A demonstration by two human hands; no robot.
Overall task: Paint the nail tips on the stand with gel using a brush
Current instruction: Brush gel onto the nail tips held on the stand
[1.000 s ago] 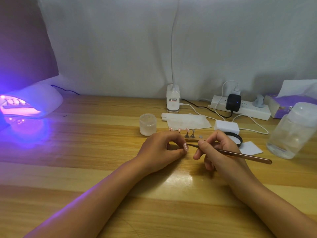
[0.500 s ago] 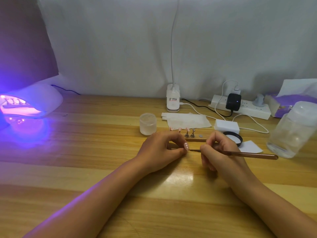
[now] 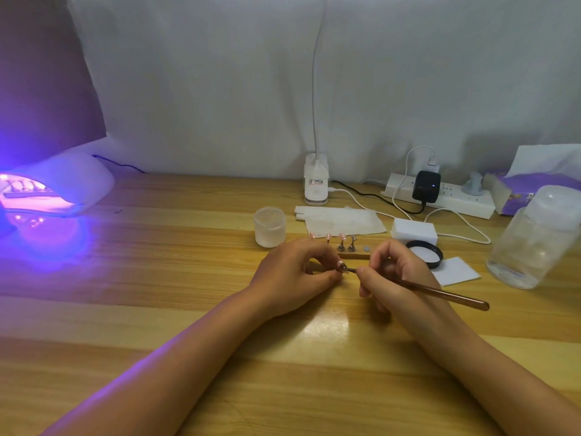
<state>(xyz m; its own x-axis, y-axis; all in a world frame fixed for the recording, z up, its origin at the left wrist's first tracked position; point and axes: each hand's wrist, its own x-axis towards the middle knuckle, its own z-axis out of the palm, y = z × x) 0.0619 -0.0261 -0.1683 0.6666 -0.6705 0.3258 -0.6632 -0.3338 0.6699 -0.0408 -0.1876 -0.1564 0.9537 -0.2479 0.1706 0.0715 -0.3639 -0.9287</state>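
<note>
Left hand: fingers curled, thumb and forefinger pinching a single pink nail tip on its small holder, held just above the wooden table. Right hand: fingers closed in a pen grip around a copper-coloured brush, whose handle runs out to the right and whose bristle end meets the held nail tip. Both forearms rest on or near the tabletop.

Directly behind the hands stands the wooden nail stand. It carries three further pink nail tips, one bare metal holder and a bare disc at its right end; its left end is hidden by the left hand.

Left of the stand: a frosted gel jar, open. Right of the stand: a black lid, a white block and a white pad. Far right: a clear plastic bottle. Rear: a clip lamp base, a power strip. Far left: a curing lamp, lit violet.
</note>
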